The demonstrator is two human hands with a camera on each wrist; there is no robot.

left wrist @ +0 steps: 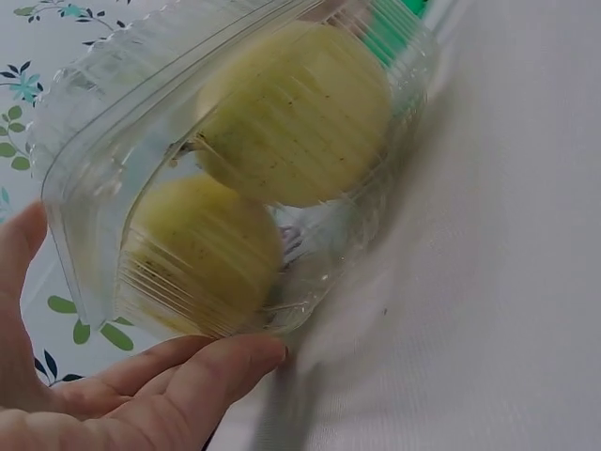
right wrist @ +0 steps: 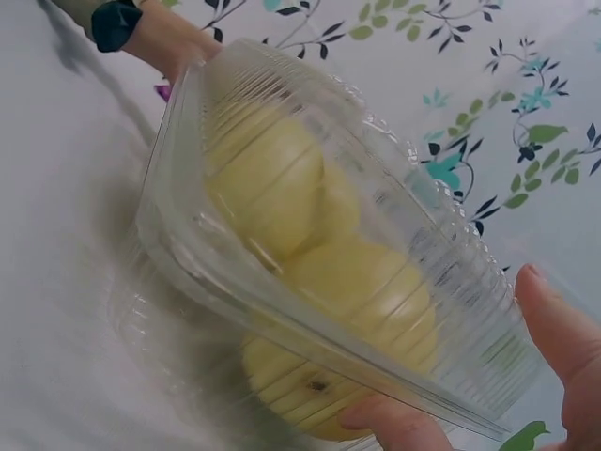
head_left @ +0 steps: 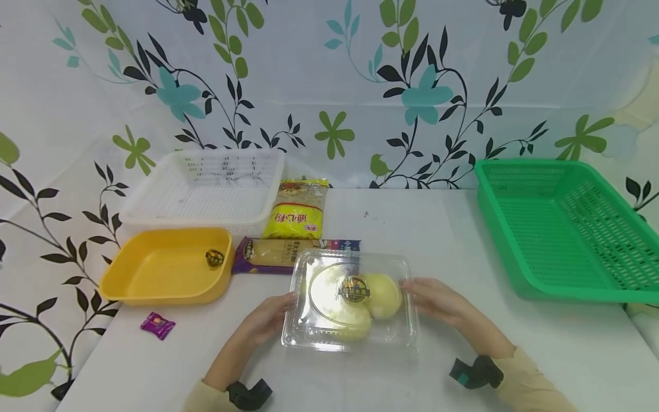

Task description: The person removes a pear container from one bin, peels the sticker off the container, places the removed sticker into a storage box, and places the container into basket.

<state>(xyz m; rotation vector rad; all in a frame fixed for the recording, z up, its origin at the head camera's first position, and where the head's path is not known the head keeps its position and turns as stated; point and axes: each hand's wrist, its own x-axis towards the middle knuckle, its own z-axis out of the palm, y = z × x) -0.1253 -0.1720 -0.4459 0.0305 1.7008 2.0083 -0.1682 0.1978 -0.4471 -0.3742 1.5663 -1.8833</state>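
A clear plastic clamshell box (head_left: 304,323) with pale yellow, pear-like fruits (head_left: 381,297) inside is held between both hands in the middle of the head view. Its lid, bearing a dark round label (head_left: 354,289), is closed. My left hand (head_left: 265,321) grips the box's left side, its thumb at the rim and fingers under the lower edge in the left wrist view. On the opposite side my right hand (head_left: 443,301) pinches the box between thumb and fingers, also seen in the right wrist view. The left hand's fingertips are partly hidden in the head view.
Behind the box lie a purple-ended noodle pack (head_left: 273,253) and a yellow food bag (head_left: 296,222). Leftward are a white basket (head_left: 206,222), a yellow tray (head_left: 154,299) holding a small dark-patterned item (head_left: 214,258), and a purple wrapped candy (head_left: 157,325). A green basket (head_left: 525,286) stands right.
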